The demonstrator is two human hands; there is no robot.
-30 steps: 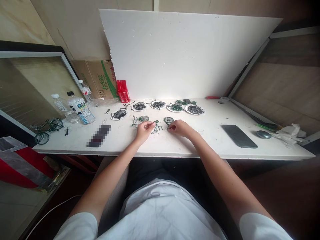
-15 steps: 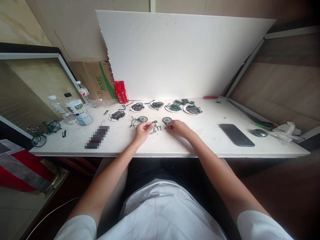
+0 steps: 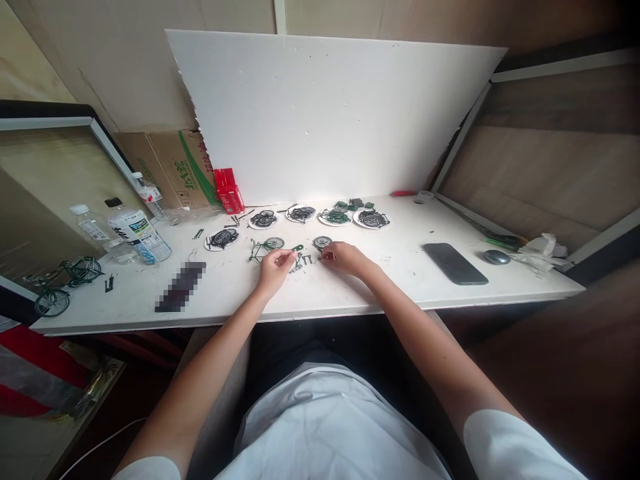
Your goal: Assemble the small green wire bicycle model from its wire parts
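My left hand pinches a small green part between its fingertips, above the white table. To the right, my right hand has its fingers pressed together beside a small spoked wheel; whatever they hold is too small to make out. Behind my left hand lies a green bicycle frame with a wheel at its upper right. Small dark green pieces lie between my two hands.
Plates of dark parts and green parts line the back. Bottles and an assembled toy bicycle stand at the left. A black phone and a mouse lie at the right. A white board rises behind.
The camera view has turned slightly, shifting the whole scene left. My hands keep nearly the same places over the table, with the green part still in my left hand.
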